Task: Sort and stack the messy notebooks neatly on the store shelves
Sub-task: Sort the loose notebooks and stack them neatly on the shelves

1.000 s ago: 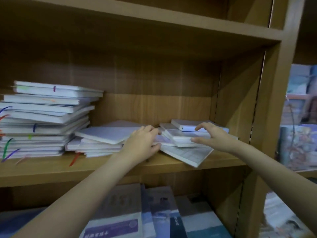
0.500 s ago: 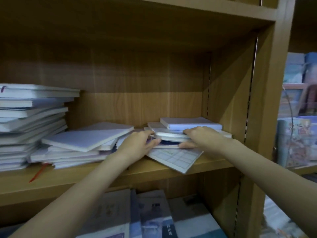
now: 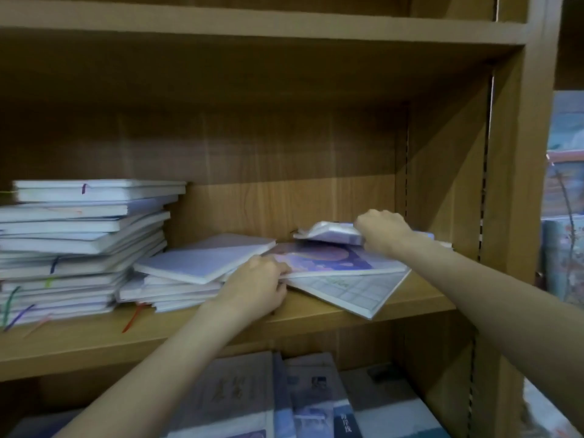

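The right hand (image 3: 380,233) is curled round a small bundle of thin white notebooks (image 3: 331,236), lifting it a little off the pile on the brown wooden shelf (image 3: 420,303). The left hand (image 3: 257,284) pinches the near left edge of a flat notebook with a purple picture cover (image 3: 328,259), thumb on top.

That purple one lies flat with its long side going left to right, between the two hands. Under it sits a white notebook with a grid of squares (image 3: 350,292), turned crooked, one corner poking over the shelf edge. It looks the most likely to slip. The left hand is nearer to it.

The covers look smooth and shiny. To the left is a short, crooked pile of pale blue notebooks (image 3: 202,263), and past it a tall stack of white notebooks with coloured ribbons (image 3: 82,245).
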Available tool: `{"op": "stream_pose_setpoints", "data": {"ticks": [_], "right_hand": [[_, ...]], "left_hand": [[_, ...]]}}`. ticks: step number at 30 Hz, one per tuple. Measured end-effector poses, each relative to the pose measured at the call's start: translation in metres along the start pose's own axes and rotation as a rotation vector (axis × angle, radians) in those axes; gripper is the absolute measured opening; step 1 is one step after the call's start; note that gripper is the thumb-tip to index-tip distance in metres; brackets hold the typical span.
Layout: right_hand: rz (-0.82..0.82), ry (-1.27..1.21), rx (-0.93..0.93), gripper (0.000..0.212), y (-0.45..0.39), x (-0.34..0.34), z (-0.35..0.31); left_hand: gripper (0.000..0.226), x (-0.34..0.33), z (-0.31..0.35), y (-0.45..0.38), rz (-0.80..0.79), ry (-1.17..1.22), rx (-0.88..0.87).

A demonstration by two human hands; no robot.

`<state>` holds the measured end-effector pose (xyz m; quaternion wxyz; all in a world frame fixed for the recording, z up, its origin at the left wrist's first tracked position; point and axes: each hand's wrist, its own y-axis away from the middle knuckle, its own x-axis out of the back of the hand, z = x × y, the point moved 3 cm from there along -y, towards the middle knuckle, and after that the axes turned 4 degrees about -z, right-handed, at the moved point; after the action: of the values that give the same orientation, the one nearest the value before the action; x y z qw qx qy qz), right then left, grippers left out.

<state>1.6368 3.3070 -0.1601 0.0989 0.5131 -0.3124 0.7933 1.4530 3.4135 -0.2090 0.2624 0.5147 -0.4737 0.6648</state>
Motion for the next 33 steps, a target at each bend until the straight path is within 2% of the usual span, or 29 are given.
{"op": "stream_pose_setpoints", "data": {"ticks": [2, 4, 6, 7, 9, 11, 13, 14, 15, 17, 19, 22, 24, 26, 27, 28, 29, 31, 33], "right_hand": [[0.069, -0.125, -0.007, 0.022, -0.001, 0.023, 0.014], [0.148, -0.25, 0.035, 0.011, 0.001, 0.053, 0.031], [0.211, -0.351, 0.104, 0.019, 0.01, 0.084, 0.042], [0.245, -0.382, 0.138, 0.02, 0.017, 0.096, 0.046], [0.321, -0.44, 0.201, 0.009, 0.033, 0.114, 0.051], [0.393, -0.491, 0.271, 0.018, 0.057, 0.124, 0.053], [0.443, -0.579, 0.373, 0.02, 0.092, 0.125, 0.046], [0.469, -0.612, 0.437, 0.023, 0.111, 0.121, 0.041], [0.497, -0.622, 0.505, 0.025, 0.128, 0.114, 0.034], [0.512, -0.584, 0.577, 0.031, 0.155, 0.093, 0.023], [0.481, -0.528, 0.598, 0.035, 0.173, 0.068, 0.016], [0.435, -0.39, 0.583, 0.038, 0.188, 0.041, 0.009], [0.46, -0.229, 0.586, 0.042, 0.195, 0.019, 0.004], [0.492, -0.098, 0.459, 0.045, 0.202, -0.007, -0.001], [0.5, -0.179, 0.31, 0.044, 0.205, -0.022, -0.002], [0.471, -0.382, 0.125, 0.042, 0.211, -0.031, -0.001], [0.348, -0.697, -0.016, 0.042, 0.216, -0.038, -0.003], [0.135, -1.352, -0.156, 0.05, 0.221, -0.049, -0.011], [0.071, -1.786, -0.251, 0.049, 0.227, -0.053, -0.015]], "left_hand": [[0.04, -0.001, 0.003, 0.0, -0.022, -0.057, -0.008], [0.04, 0.001, 0.006, 0.0, -0.022, -0.094, 0.01], [0.04, 0.003, 0.007, 0.0, -0.028, -0.12, 0.008], [0.04, 0.003, 0.006, 0.001, -0.041, -0.119, 0.002], [0.036, 0.003, 0.003, 0.005, -0.061, -0.035, 0.003], [0.028, 0.01, -0.001, 0.01, 0.055, 0.274, 0.065], [0.031, 0.019, 0.0, 0.024, 0.174, 0.951, 0.167], [0.035, 0.02, 0.002, 0.032, 0.149, 1.35, 0.208], [0.038, 0.02, 0.006, 0.044, 0.058, 1.669, 0.233], [0.039, 0.015, 0.011, 0.068, -0.144, 2.015, 0.276], [0.043, 0.002, 0.011, 0.089, -0.236, 2.167, 0.315], [0.045, -0.014, 0.015, 0.11, -0.33, 2.201, 0.318], [0.065, -0.023, 0.017, 0.117, -0.322, 2.169, 0.296], [0.056, -0.029, 0.019, 0.122, -0.243, 2.108, 0.282], [0.048, -0.031, 0.02, 0.125, -0.188, 2.094, 0.271], [0.043, -0.033, 0.023, 0.128, -0.148, 2.078, 0.265], [0.039, -0.037, 0.024, 0.132, -0.114, 2.05, 0.273], [0.03, -0.043, 0.023, 0.139, -0.056, 1.995, 0.287], [0.024, -0.043, 0.02, 0.146, -0.017, 1.972, 0.306]]}}
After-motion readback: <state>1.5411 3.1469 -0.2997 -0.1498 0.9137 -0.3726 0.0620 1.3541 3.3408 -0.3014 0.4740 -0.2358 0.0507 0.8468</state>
